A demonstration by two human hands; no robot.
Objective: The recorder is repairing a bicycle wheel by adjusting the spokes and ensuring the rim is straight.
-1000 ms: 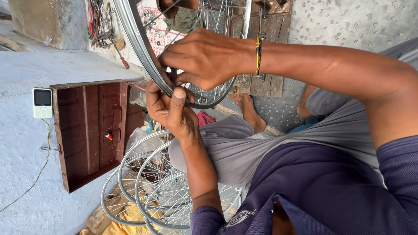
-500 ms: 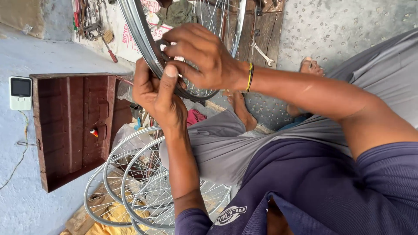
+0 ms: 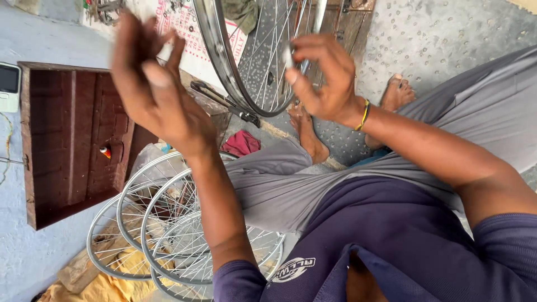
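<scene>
Here, at the far left, a small white device (image 3: 8,86) is lying on the pale ground beside an open wooden box (image 3: 72,140); the box is holding a small red and white thing (image 3: 105,151), too small to identify. Below it, a stack of spoked silver rims (image 3: 168,235) is resting on a yellow cloth (image 3: 106,288). One hand (image 3: 156,95), which the sideways view is making hard to call, but appearing to be the left, is hovering blurred in the air with its fingers (image 3: 140,45) spread, gripping nothing and touching nothing. Just right of it, the bicycle wheel (image 3: 224,61) is standing upright by a dark metal stand (image 3: 224,103), with a red rag (image 3: 243,142) lying under it. Further right, the right hand (image 3: 327,78), wearing a yellow and green bangle (image 3: 364,114), is reaching among the spokes (image 3: 268,56) with fingertips curled; whether it is pinching a spoke I cannot tell. Beyond, bare feet (image 3: 305,128) are resting on the grey speckled floor (image 3: 447,39), and grey trousers (image 3: 335,179) are filling the right
</scene>
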